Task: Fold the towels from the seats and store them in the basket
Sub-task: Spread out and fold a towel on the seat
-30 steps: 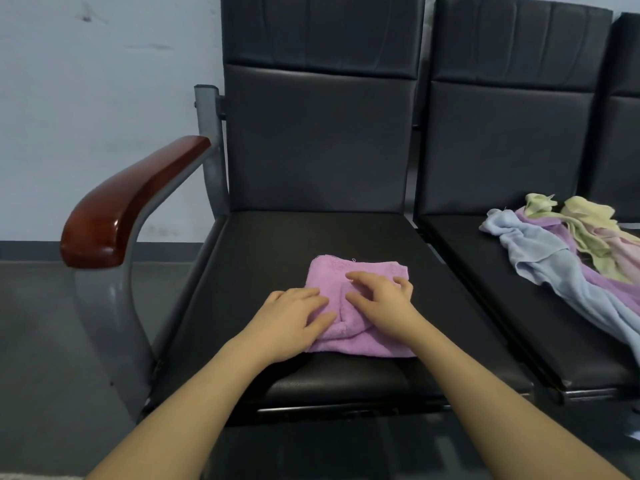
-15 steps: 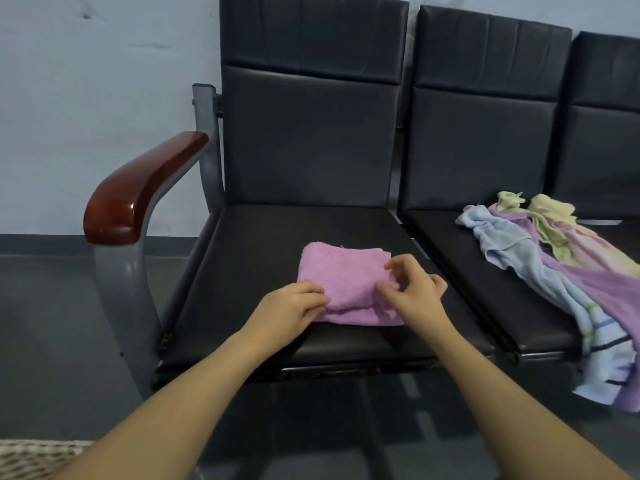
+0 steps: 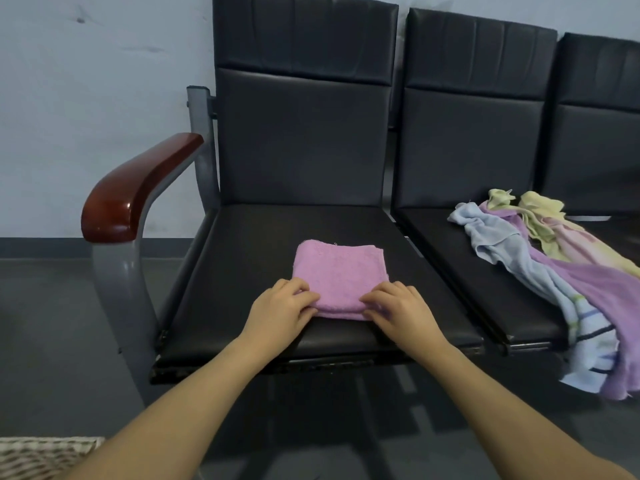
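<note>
Fingers, left hand (image 3: 282,308): curled over the near left corner of the folded pink towel (image 3: 337,273), fingertips on top, thumb at the near edge; it grips that corner.
Fingers, right hand (image 3: 398,311): curled over the near right corner of the same towel, fingertips on the top layer; it holds that corner, thumb hidden.
Folded pink towel: lies flat on the left seat (image 3: 263,244), a neat stacked rectangle reaching away from the fingertips toward the backrest; its near edge sits between the two hands, close to the front lip of the seat.
Left seat: black padded cushion under both hands and the towel, bare cushion on all sides of them.
Armrest (image 3: 138,192): reddish-brown, on a grey metal frame, well to the left of the left fingers and higher.
Loose towels (image 3: 554,271): an unfolded heap on the next seat (image 3: 467,265), well to the right of the right fingers; pale blue, purple and yellow pieces overlap, and the striped blue end and purple end hang over the front edge.
Basket (image 3: 41,455): a woven rim shows at the bottom left corner, near the left forearm, well apart from the fingers.
Floor (image 3: 52,323): grey, below and left of the seats.
</note>
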`<state>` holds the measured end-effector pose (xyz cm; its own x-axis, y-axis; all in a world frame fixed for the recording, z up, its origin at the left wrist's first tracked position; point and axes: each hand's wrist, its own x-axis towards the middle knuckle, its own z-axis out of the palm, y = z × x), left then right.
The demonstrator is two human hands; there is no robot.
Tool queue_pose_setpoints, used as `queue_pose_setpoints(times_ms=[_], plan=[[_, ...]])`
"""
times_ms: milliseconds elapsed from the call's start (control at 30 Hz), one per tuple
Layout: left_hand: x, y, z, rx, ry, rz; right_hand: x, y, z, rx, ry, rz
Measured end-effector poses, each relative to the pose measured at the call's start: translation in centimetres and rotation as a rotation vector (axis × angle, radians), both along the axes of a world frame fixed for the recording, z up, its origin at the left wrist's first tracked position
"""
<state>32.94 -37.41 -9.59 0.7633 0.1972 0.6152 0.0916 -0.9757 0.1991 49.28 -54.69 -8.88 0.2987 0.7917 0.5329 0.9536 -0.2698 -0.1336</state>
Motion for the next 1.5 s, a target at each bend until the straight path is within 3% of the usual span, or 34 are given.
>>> queue_pose_setpoints(times_ms=[167,267,433,567,800,967,1167,1367,1500], plan=[[-0.4,0.3,-0.2,-0.107,-0.071,-0.041,0.4,-0.8,0.7,0.122,0.096,-0.026],[-0.6,1.0,0.0,-0.085,0.007,-0.078,0.6,-1.4,0.1,0.039,0.064,-0.002],[-0.9,1.3,0.6,0.108,0.128,-0.113,-0.1,-1.3,0.2,-0.015,-0.123,0.004],[-0.3,0.3,0.9,0.174,0.136,-0.127,-0.9,-0.2,0.5,-0.039,-0.082,0.124],[0.5,0.0,0.5,0.037,0.218,-0.108,-0.7,0.6,-0.5,-0.023,0.015,0.102],[0.6,-0.1,0.3,0.023,0.204,-0.064,-1.2,1.1,-0.5,0.027,-0.040,0.097],[0.7,-0.2,0.7,-0.155,0.153,-0.015,-0.8,1.2,-0.3,0.147,0.367,0.074],[1.2,0.1,-0.2,-0.164,0.117,-0.009,-0.7,1.0,0.5,0.175,0.511,0.088],[1.3,0.0,0.3,-0.064,0.093,-0.003,-0.5,0.9,0.4,0.151,0.521,0.070]])
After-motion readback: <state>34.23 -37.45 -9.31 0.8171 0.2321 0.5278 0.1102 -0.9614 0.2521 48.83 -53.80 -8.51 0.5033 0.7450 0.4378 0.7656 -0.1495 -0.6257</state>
